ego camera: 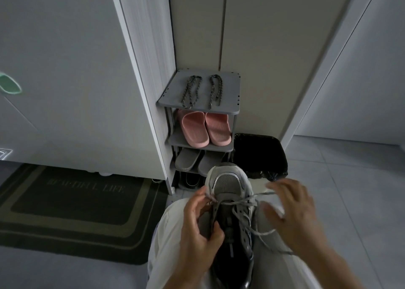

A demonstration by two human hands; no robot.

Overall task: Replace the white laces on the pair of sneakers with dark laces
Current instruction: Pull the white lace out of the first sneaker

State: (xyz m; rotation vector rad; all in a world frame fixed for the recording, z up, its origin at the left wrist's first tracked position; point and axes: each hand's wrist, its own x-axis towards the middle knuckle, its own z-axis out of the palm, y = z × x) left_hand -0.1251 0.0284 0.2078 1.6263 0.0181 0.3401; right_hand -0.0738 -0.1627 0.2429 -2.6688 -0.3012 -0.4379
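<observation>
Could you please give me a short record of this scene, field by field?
sneaker: on the person's leg, toe pointing away, white lace loosened
left hand: grips the sneaker's side
right hand: open, blurred, beside the lace
dark laces: two, on top of the shoe rack
lower shelves: pink slippers, then grey slippers

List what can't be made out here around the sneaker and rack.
All head view.
The right hand: motion-blurred; whether it holds the lace is unclear.
The sneaker heel: cut off by the bottom edge; one side covered by the left hand.
The rack bottom shelf: dark, blocked by the sneaker toe.
The mat lettering: too dim to read.
</observation>
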